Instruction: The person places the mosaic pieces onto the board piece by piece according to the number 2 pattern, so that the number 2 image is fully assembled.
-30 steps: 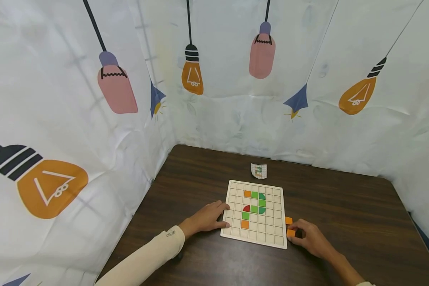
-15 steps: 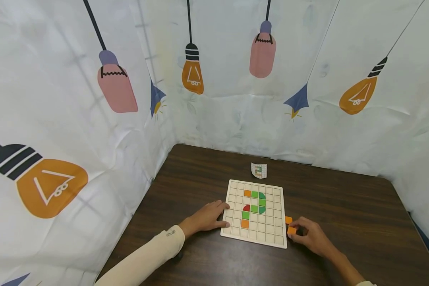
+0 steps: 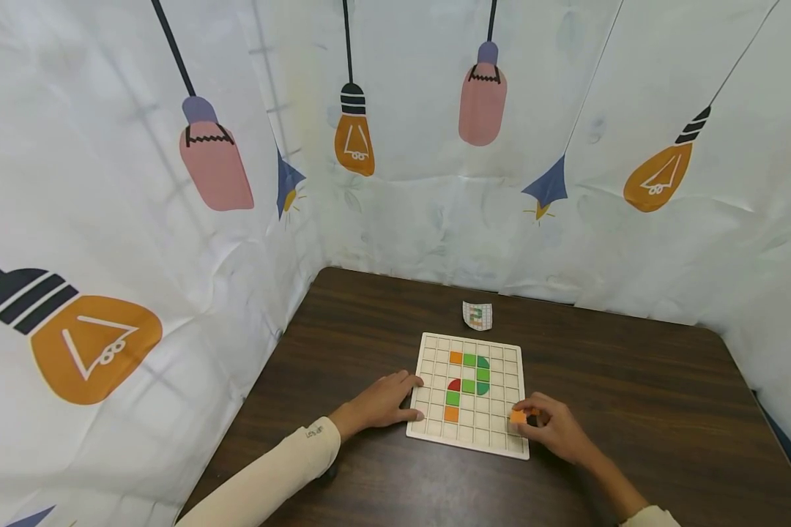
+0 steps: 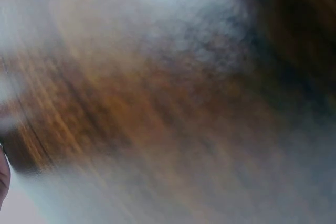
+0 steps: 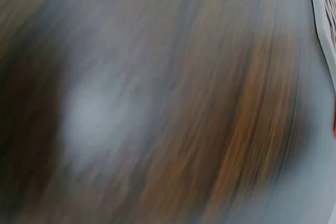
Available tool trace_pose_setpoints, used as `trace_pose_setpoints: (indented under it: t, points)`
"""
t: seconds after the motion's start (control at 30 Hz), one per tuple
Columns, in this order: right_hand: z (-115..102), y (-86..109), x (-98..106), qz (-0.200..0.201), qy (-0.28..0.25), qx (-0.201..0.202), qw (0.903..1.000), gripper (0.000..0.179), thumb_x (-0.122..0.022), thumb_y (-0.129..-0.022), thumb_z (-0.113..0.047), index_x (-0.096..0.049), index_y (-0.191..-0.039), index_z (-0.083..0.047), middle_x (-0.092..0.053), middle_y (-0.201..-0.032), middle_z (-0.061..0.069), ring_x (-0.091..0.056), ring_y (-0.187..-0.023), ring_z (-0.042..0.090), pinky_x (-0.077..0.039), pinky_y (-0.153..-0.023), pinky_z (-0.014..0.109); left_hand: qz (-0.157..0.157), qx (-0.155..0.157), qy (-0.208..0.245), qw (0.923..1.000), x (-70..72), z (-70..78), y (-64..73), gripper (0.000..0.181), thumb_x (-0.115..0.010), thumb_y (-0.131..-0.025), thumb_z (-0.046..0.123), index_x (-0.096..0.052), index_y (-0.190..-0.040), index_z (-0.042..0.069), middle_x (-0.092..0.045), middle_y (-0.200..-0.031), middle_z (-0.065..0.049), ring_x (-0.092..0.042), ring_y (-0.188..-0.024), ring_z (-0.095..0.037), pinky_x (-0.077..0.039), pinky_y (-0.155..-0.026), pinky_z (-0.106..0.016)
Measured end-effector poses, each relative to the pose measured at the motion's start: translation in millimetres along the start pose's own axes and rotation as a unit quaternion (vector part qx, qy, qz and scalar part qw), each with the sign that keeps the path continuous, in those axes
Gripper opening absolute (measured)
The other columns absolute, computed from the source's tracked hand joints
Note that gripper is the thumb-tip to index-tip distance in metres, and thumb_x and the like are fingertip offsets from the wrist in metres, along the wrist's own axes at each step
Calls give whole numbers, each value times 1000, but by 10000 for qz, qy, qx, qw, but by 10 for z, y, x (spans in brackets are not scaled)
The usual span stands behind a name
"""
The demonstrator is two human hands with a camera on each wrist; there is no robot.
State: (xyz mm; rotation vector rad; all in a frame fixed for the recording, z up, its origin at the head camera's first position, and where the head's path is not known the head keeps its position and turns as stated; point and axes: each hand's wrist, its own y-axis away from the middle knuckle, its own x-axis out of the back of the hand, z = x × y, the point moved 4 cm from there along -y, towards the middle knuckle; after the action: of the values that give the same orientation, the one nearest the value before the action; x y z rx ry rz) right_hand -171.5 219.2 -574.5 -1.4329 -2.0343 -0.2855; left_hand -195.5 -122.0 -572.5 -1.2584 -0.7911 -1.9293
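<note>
A pale square grid board [image 3: 499, 437] lies on the table. My left hand [image 3: 384, 400] rests at its left side, fingertips and thumb spread on the rim. Between thumb and fingers my right hand [image 3: 556, 430] pinches an orange square tile [image 3: 517, 416] over the board's right edge. Behind those fingers another piece of orange shows, mostly hidden. Set in the board's cells are green squares [image 3: 469, 386], orange squares [image 3: 451, 414], a red quarter-round tile [image 3: 454, 384] and dark green quarter-round tiles [image 3: 483, 389]. Both wrist views are blurred and show mainly table.
Beyond the board lies a small paper card [image 3: 477, 316] printed with a coloured grid pattern. The dark wood table [image 3: 633, 380] is bordered at the back and left by a white sheet [image 3: 422, 227] printed with hanging lamps.
My right hand has picked up an orange tile from beside the board and moved it left over the board's right edge. My left hand has stayed in place.
</note>
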Motion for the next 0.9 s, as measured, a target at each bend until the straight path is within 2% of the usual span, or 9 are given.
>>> trace_pose_setpoints:
  t: [0.23, 0.4, 0.6, 0.9]
  points:
    - [-110, -129, -173, -44, -219, 292, 9993, 23, -84, -82, -16, -76, -103, -11, -61, -88, -7, -37, -54, -2, -35, -48, 18, -16, 36, 3, 10000, -11, -6, 3, 65, -64, -92, 60, -52, -140, 19, -58, -118, 2, -54, -102, -10, -46, -97, -36]
    - [-158, -198, -300, -105, -271, 335, 9990, 23, -84, -83, -20, -77, -103, -12, -62, -88, -9, -39, -57, -2, -37, -50, 19, -17, 43, -8, 10000, -10, -5, 7, 65, -64, -91, 60, -52, -140, 19, -58, -118, 1, -54, -102, -11, -46, -97, -36]
    - [-230, -267, -437, -70, -172, 478, 9987, 23, -85, -81, -21, -77, -102, -14, -64, -88, -9, -42, -59, 0, -39, -52, 20, -31, 49, -18, 10000, -17, -8, 5, 65, -64, -92, 60, -51, -141, 19, -58, -119, 2, -54, -104, -10, -45, -98, -37]
    - [-333, -333, -584, -36, 97, 430, 9990, 24, -85, -82, -24, -78, -102, -13, -64, -90, -8, -49, -69, 5, -43, -59, 21, 8, 17, -15, 10000, -4, 11, 13, 64, -64, -92, 59, -51, -141, 19, -58, -119, 1, -53, -102, -10, -45, -96, -36]
